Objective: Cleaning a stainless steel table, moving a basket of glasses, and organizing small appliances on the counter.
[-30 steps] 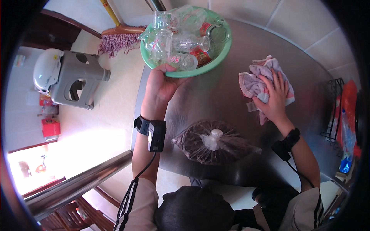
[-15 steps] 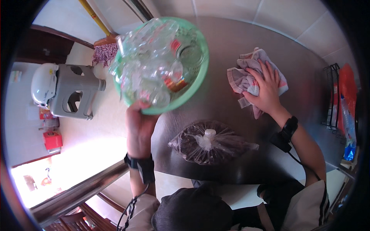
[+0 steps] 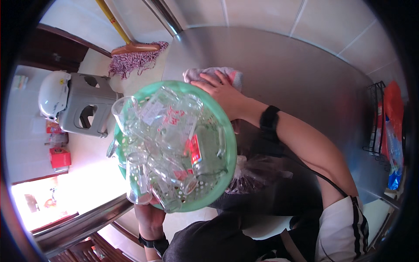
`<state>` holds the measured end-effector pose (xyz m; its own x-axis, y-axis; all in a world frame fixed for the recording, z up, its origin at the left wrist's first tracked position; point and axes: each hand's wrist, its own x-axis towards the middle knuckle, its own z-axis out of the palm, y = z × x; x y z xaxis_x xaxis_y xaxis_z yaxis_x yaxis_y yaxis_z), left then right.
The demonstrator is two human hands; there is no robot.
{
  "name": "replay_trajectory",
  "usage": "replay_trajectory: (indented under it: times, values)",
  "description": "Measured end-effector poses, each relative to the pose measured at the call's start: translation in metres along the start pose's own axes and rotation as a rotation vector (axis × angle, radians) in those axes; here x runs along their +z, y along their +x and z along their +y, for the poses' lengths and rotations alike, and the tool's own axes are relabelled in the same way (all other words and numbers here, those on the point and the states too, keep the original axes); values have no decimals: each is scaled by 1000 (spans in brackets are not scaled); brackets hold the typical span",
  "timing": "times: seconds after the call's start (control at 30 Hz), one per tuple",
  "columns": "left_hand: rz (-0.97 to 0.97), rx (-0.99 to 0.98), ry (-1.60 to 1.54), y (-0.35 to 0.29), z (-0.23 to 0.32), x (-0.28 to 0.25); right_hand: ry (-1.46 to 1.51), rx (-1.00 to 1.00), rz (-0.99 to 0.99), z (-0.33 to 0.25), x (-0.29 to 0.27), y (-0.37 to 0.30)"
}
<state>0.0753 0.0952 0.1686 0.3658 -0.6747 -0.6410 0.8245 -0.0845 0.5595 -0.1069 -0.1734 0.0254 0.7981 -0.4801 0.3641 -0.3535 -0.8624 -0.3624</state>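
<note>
Notably, bag (image 3: 252,175) half-hidden behind basket (image 3: 231,150) left hand (image 3: 150,217) grips; right hand (image 3: 223,94) spread on cloth (image 3: 236,78).

There is one basket (image 3: 231,153), one cloth (image 3: 195,75), one mop (image 3: 134,60).

The left hand (image 3: 150,217) holds a green basket (image 3: 231,161) of glassware (image 3: 174,142), the right hand (image 3: 224,97) on a cloth (image 3: 235,78)

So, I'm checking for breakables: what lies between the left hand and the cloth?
In the head view, the green basket, piled with clear glassware, lies between the left hand and the cloth.
</note>
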Motion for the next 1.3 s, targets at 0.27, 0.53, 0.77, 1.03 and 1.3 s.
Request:
replay_trajectory:
  times: [0.27, 0.53, 0.77, 1.03, 1.3]
  values:
    - [-33, 1, 151, -23, -8, -32, -220, 278, -25, 67, -18, 54]
    - [138, -63, 175, -29, -15, -35, -439, 707, 109, 145, -66, 2]
    - [-8, -35, 197, -3, -20, -55, -159, 151, -41, 52, -68, -26]
    - [14, -61, 96, 9, -14, -64, 6, -287, -203, 13, 8, 70]
    - [103, -31, 159, 8, -11, -58, -223, 25, -170, 74, 28, 167]
